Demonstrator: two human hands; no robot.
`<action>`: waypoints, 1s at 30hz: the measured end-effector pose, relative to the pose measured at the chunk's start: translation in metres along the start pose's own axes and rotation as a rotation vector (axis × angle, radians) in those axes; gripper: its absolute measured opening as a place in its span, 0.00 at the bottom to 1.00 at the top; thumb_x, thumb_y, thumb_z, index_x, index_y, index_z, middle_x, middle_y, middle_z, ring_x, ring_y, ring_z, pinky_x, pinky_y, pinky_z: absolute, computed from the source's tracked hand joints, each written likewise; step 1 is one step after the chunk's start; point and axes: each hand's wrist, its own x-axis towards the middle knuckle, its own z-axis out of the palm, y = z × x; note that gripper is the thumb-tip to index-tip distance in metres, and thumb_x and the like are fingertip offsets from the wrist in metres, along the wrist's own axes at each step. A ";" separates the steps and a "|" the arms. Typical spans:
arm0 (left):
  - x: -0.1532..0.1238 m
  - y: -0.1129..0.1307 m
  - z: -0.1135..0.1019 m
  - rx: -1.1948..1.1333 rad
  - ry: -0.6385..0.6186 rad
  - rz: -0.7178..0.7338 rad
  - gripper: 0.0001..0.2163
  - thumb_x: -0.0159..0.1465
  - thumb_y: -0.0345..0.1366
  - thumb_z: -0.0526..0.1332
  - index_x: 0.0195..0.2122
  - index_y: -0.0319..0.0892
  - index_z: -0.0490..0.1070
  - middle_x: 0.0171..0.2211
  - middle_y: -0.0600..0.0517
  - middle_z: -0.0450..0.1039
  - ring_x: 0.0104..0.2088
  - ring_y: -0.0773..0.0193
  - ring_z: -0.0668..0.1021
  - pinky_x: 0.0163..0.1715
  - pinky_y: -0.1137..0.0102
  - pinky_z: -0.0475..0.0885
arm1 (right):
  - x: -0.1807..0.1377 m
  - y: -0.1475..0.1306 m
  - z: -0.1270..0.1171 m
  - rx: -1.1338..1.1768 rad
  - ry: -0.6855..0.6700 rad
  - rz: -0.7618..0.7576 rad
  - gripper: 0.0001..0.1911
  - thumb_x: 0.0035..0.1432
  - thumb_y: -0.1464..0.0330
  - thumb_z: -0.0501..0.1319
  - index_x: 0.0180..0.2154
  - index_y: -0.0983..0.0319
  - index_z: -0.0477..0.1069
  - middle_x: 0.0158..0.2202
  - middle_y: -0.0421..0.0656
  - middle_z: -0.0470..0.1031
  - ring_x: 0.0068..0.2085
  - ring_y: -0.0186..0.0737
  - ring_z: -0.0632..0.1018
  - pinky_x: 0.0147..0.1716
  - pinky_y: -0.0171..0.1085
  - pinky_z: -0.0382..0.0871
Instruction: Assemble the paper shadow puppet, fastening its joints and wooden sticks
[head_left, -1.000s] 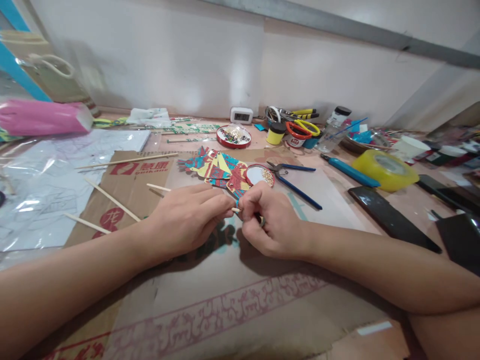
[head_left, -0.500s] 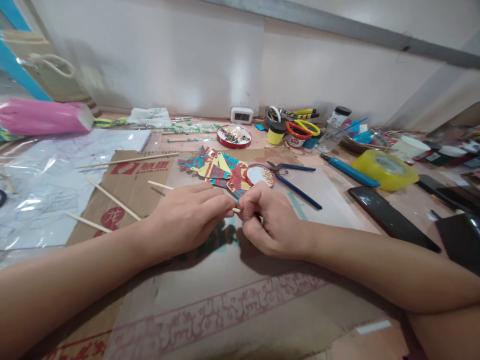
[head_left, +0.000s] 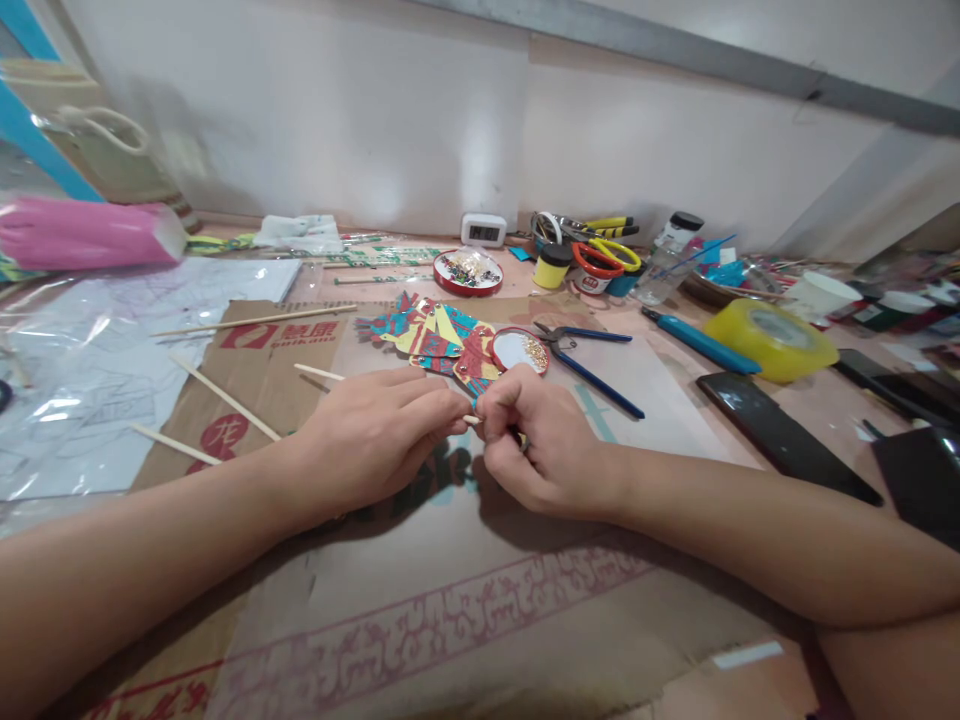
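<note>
My left hand is closed, palm down, around a thin wooden stick. A short length of pale wood shows between my two hands. On the far side of my left hand a stick end pokes out, probably of the same stick. My right hand is curled in a pinch at the stick's tip; its fingertips hide what they grip there. Just beyond my hands lies a painted, jointed cut-out figure in red, blue and yellow. Against it sits a small round lid with tiny gold pieces.
Blue-handled pliers lie beyond my right hand. More wooden sticks rest on the cardboard at left. A red-rimmed dish of beads, clock, yellow tape roll and black phone stand around.
Hardly anything differs. Both hands keep the same grip and place, and the stick end beyond my left hand has shifted very slightly.
</note>
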 end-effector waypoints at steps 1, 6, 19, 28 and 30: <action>0.000 0.000 0.001 0.007 0.002 0.001 0.11 0.70 0.29 0.50 0.32 0.41 0.68 0.24 0.54 0.69 0.23 0.65 0.68 0.24 0.72 0.60 | 0.000 0.000 0.000 -0.011 -0.002 -0.001 0.11 0.51 0.77 0.53 0.34 0.57 0.55 0.25 0.34 0.64 0.23 0.33 0.67 0.24 0.33 0.58; -0.003 0.003 0.002 0.069 0.017 -0.020 0.12 0.70 0.28 0.49 0.32 0.41 0.70 0.23 0.54 0.71 0.23 0.65 0.71 0.23 0.71 0.60 | 0.003 -0.003 -0.003 -0.067 -0.044 0.022 0.11 0.51 0.76 0.53 0.33 0.57 0.54 0.24 0.33 0.61 0.21 0.32 0.62 0.23 0.33 0.55; -0.002 0.003 -0.002 0.112 0.035 -0.046 0.10 0.71 0.33 0.50 0.38 0.40 0.70 0.31 0.50 0.76 0.31 0.62 0.76 0.30 0.70 0.68 | 0.007 -0.003 -0.003 -0.093 -0.052 0.066 0.09 0.52 0.76 0.53 0.33 0.57 0.55 0.24 0.33 0.62 0.22 0.33 0.64 0.24 0.33 0.55; -0.001 0.006 -0.005 0.151 0.000 -0.033 0.14 0.71 0.30 0.47 0.32 0.41 0.69 0.23 0.54 0.73 0.25 0.65 0.74 0.22 0.71 0.61 | 0.006 -0.002 -0.003 -0.199 -0.053 0.009 0.08 0.51 0.75 0.53 0.32 0.57 0.56 0.22 0.34 0.63 0.22 0.34 0.63 0.24 0.34 0.53; -0.001 0.007 -0.005 0.126 -0.017 -0.047 0.14 0.71 0.29 0.46 0.31 0.41 0.68 0.23 0.54 0.73 0.24 0.66 0.74 0.22 0.71 0.61 | 0.005 -0.002 -0.002 -0.225 -0.055 -0.037 0.09 0.50 0.76 0.53 0.32 0.57 0.56 0.23 0.35 0.65 0.23 0.35 0.65 0.25 0.35 0.54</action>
